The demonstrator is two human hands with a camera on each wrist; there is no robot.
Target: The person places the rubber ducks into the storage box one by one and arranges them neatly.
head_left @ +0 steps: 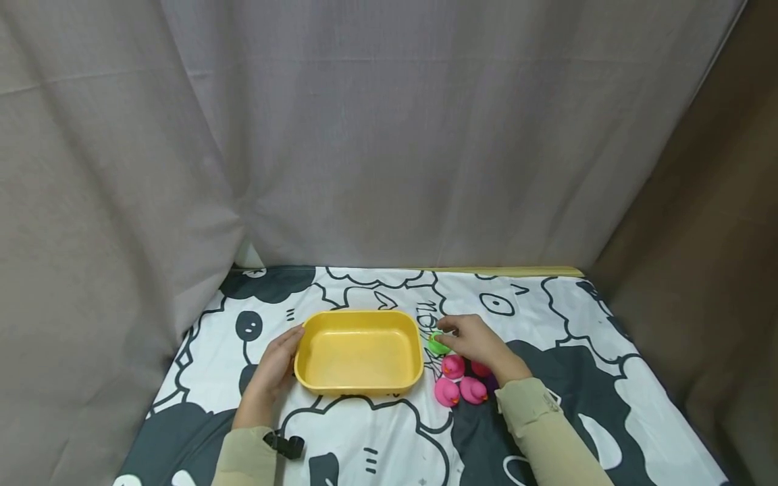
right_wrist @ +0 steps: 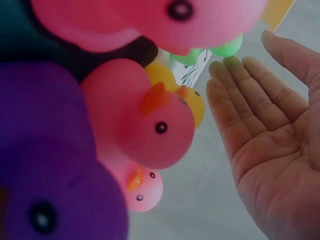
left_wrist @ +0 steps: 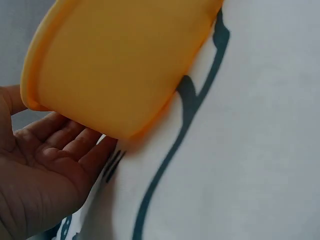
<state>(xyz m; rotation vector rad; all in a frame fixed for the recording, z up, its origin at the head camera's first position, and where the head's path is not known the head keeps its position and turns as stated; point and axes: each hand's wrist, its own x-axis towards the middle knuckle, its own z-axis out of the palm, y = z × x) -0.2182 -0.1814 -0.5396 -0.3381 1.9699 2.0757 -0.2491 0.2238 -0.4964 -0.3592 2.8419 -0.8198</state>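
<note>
My left hand (head_left: pixel 276 371) holds the left end of a yellow tray (head_left: pixel 358 391). In the left wrist view, its thumb passes behind the rim and its fingers lie against the tray's outer wall (left_wrist: pixel 120 70). My right hand (head_left: pixel 477 343) hovers just right of the tray, fingers straight and thumb apart, with nothing between them. Near its fingertips is a green rubber duck (head_left: pixel 437 343); whether they touch it I cannot tell. Several pink rubber ducks (head_left: pixel 452 366) sit below that hand. The right wrist view also shows a purple duck (right_wrist: pixel 55 150) and a yellow duck (right_wrist: pixel 195 107), both partly hidden.
A white cloth (head_left: pixel 365 439) with dark cartoon animals covers the table. Grey curtain (head_left: pixel 389 135) hangs behind and to the left, with brown curtain (head_left: pixel 705 236) on the right. The inside of the tray holds nothing visible.
</note>
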